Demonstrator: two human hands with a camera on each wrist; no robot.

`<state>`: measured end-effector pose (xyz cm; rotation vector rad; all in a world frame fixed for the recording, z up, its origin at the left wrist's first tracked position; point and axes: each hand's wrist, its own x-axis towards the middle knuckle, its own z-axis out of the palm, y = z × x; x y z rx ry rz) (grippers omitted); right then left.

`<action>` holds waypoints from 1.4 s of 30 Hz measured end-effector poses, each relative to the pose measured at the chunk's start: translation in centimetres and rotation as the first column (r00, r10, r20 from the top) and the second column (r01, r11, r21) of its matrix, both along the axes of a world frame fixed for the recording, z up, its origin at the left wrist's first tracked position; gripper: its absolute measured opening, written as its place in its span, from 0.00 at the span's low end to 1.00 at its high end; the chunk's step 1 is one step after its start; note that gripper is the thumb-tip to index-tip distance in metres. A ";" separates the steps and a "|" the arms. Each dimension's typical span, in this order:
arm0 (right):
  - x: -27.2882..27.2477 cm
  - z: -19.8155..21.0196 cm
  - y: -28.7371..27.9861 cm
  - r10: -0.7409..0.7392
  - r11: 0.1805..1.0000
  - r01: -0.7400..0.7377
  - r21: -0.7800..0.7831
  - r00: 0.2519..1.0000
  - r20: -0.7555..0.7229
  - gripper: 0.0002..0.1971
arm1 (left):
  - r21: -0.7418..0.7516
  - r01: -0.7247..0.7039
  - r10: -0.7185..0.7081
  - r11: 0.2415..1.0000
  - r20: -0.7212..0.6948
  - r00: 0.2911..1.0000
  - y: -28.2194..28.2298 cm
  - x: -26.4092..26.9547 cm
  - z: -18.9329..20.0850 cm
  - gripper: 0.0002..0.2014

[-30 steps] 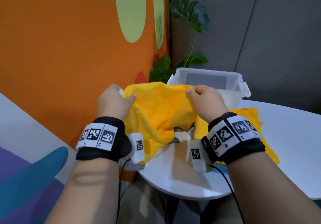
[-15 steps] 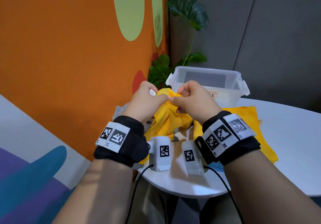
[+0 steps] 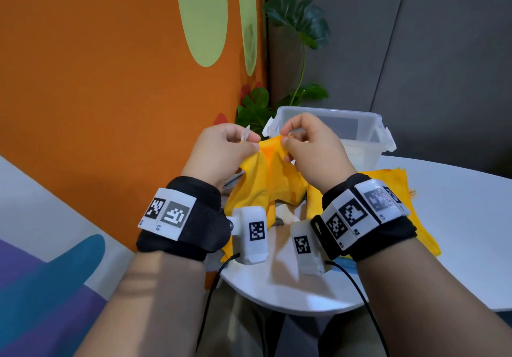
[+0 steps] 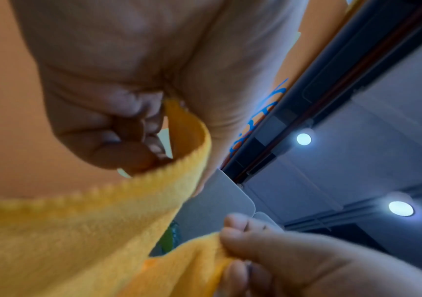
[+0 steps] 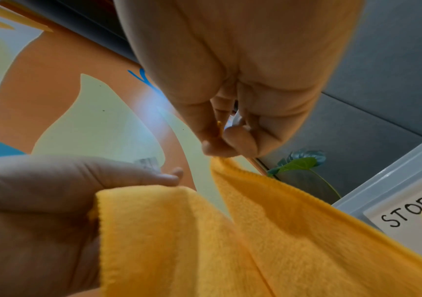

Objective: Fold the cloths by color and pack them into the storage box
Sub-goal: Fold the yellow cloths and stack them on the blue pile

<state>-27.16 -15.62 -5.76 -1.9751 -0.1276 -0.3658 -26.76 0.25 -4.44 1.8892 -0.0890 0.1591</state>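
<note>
A yellow cloth hangs in the air over the table's near left edge, held by its top edge. My left hand pinches one corner, where a small white tag sticks up. My right hand pinches the other corner, a few centimetres to the right. In the left wrist view the cloth runs from my left fingers down toward my right hand. In the right wrist view my right fingertips grip the hem of the cloth. The clear storage box stands just behind my hands.
Another yellow cloth lies flat on the white round table under my right wrist, with a bit of blue cloth showing below it. A potted plant stands behind the box. An orange wall is close on the left.
My hands came together from holding the cloth spread wide, bringing its corners close, and rose slightly. The cloth now hangs doubled between them.
</note>
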 end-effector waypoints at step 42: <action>-0.7 2.4 -2.8 -0.230 0.962 0.269 -0.037 0.880 0.416 0.09 | 0.419 -0.303 0.118 0.856 0.412 0.903 2.9 1.0 0.9 0.05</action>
